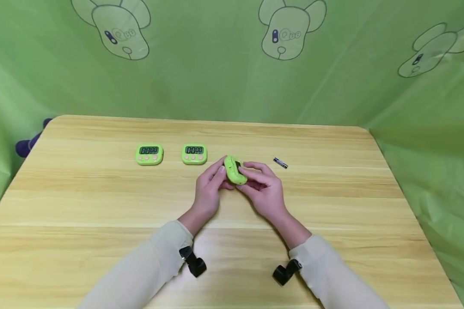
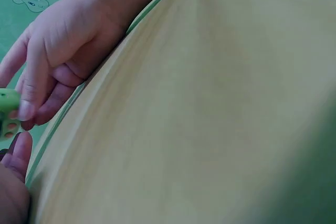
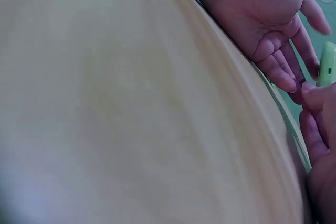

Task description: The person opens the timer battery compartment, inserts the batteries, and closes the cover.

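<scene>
A green digital kitchen timer (image 1: 233,171) is raised on its side between the two hands, its dark screen turned to the right. My left hand (image 1: 209,186) holds its left side, thumb along the near face and fingers behind. On the screen side, my right hand (image 1: 264,189) grips it with fingertips and thumb. Pink buttons show on the timer (image 2: 9,127) in the left wrist view. The right wrist view catches only its green edge (image 3: 329,66). A small battery (image 1: 280,163) lies right of the right hand.
Two more green timers, one further left (image 1: 149,154) and one nearer the hands (image 1: 194,154), lie face up with their screens showing digits. The wooden table (image 1: 100,206) is bordered by green cloth (image 1: 216,86) printed with animal heads. Something purple (image 1: 25,146) sticks out past the left edge.
</scene>
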Demonstrator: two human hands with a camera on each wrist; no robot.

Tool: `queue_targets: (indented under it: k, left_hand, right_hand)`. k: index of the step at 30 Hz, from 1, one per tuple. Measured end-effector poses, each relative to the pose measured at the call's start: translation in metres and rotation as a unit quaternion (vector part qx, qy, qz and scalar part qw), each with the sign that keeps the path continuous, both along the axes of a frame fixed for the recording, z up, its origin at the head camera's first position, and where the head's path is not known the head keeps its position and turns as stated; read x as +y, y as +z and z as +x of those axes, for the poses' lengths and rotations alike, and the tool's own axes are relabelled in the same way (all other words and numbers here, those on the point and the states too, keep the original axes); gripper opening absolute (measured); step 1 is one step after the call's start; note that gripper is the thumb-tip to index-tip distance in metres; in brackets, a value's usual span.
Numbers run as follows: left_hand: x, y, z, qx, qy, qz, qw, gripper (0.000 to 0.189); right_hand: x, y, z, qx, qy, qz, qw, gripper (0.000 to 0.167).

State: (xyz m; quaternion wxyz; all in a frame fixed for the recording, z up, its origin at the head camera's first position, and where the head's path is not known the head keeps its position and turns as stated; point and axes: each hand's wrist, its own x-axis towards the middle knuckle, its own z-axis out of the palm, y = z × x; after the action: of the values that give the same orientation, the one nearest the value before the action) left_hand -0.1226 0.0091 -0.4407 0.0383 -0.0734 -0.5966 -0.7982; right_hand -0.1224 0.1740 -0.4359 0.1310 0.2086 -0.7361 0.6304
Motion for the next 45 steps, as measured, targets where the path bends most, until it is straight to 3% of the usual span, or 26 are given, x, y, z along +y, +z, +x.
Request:
queue_targets:
  k: [6, 10, 16, 27, 45]
  left_hand:
    - [-0.002, -0.002, 0.002, -0.030, -0.001, -0.033, 0.9990, 0.038]
    - [-0.001, -0.002, 0.002, -0.035, 0.005, -0.035, 0.9988, 0.037]
    - [-0.001, -0.005, 0.001, -0.022, -0.009, -0.050, 0.9985, 0.039]
    - [0.000, -0.006, 0.001, -0.013, -0.007, -0.052, 0.9985, 0.040]
    - [-0.002, -0.004, 0.002, -0.015, -0.002, -0.080, 0.9966, 0.042]
  right_hand:
    - [0.004, -0.008, 0.003, -0.020, 0.029, -0.019, 0.9992, 0.039]
    - [0.007, -0.005, 0.002, -0.085, 0.022, -0.070, 0.9937, 0.047]
    - [0.006, -0.002, -0.006, -0.160, -0.012, -0.087, 0.9832, 0.036]
    - [0.004, -0.002, -0.010, -0.179, -0.038, -0.076, 0.9801, 0.035]
    - [0.000, -0.005, -0.013, -0.150, -0.067, -0.065, 0.9843, 0.029]
